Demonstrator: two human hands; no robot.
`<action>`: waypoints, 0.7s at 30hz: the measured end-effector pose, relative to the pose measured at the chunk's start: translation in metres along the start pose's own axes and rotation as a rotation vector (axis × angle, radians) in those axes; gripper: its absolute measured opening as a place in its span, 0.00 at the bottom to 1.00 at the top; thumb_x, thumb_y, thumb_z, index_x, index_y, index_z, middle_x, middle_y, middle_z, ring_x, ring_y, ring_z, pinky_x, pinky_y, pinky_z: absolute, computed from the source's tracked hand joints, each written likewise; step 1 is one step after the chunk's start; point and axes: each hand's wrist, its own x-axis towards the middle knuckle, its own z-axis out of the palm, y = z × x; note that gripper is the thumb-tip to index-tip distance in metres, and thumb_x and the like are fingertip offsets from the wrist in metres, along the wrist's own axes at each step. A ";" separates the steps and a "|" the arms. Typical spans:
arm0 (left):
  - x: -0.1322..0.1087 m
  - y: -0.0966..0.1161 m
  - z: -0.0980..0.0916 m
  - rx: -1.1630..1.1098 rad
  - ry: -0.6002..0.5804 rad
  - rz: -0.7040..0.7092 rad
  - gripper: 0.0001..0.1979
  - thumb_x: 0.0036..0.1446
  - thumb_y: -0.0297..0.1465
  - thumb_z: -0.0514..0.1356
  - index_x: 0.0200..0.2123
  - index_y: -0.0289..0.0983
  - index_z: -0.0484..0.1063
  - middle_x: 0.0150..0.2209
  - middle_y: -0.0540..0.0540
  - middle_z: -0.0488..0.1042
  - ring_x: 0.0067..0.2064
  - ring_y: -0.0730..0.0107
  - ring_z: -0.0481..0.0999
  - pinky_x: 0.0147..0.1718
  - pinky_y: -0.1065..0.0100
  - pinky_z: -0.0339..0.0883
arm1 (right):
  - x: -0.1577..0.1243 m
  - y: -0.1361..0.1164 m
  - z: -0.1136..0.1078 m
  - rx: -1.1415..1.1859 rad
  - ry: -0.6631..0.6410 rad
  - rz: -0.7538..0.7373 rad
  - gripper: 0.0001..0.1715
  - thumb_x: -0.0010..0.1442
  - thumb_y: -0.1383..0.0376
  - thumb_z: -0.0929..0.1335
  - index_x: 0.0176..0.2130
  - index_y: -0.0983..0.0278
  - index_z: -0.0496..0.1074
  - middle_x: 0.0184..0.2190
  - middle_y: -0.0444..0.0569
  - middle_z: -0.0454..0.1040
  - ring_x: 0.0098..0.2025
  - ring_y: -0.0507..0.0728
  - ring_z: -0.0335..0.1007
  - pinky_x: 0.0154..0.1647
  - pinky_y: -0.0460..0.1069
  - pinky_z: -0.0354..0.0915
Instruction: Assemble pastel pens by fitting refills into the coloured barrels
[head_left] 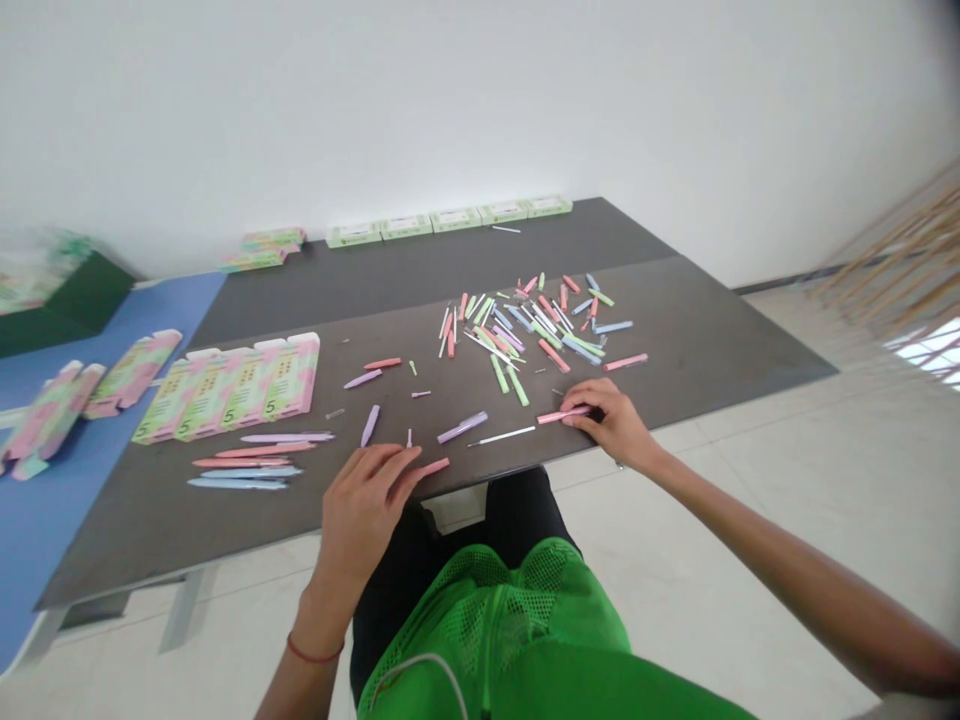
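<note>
My left hand (367, 500) is closed at the table's front edge, with a pink pen barrel piece (433, 467) sticking out past its thumb. Farther right, the fingers of my right hand (611, 420) pinch another pink pen barrel piece (555, 415) low over the tabletop. Between the hands lie a white pen refill (502, 437) and a purple pen barrel (463, 427). A purple pen tip section (370, 425) and a small purple plunger (409, 437) rest just beyond my left fingers.
Mixed pen parts (517, 325) are heaped beyond my right hand. Several assembled pens (247, 470) lie left of my left hand, near flat printed boxes (289, 375). More boxes (454, 219) line the wall side. A dark green bin (90, 300) stands far left on a blue surface.
</note>
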 end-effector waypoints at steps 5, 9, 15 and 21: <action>-0.007 -0.007 0.004 -0.040 -0.092 -0.006 0.15 0.71 0.40 0.57 0.48 0.38 0.80 0.44 0.43 0.78 0.45 0.60 0.76 0.47 0.59 0.71 | -0.002 0.002 -0.003 -0.133 0.019 -0.080 0.09 0.64 0.60 0.74 0.44 0.60 0.82 0.46 0.55 0.79 0.49 0.66 0.71 0.53 0.62 0.66; -0.013 -0.008 0.008 -0.076 -0.156 -0.015 0.13 0.71 0.38 0.58 0.47 0.40 0.81 0.44 0.44 0.78 0.45 0.61 0.76 0.47 0.60 0.71 | 0.001 -0.019 -0.005 -0.229 0.066 -0.160 0.14 0.65 0.61 0.73 0.50 0.61 0.80 0.49 0.56 0.78 0.50 0.66 0.69 0.55 0.64 0.65; -0.017 -0.009 0.010 -0.092 -0.158 0.001 0.10 0.71 0.35 0.59 0.48 0.42 0.80 0.45 0.45 0.78 0.47 0.61 0.76 0.48 0.59 0.71 | 0.010 -0.073 0.032 -0.485 -0.139 -0.359 0.13 0.68 0.61 0.71 0.50 0.62 0.81 0.55 0.57 0.76 0.53 0.69 0.63 0.51 0.63 0.63; -0.015 -0.004 -0.001 -0.106 -0.118 -0.026 0.09 0.72 0.35 0.58 0.48 0.40 0.77 0.45 0.45 0.81 0.46 0.61 0.79 0.48 0.58 0.72 | 0.014 -0.090 0.067 -0.592 -0.175 -0.377 0.10 0.68 0.69 0.69 0.36 0.63 0.81 0.51 0.54 0.78 0.53 0.67 0.61 0.47 0.59 0.61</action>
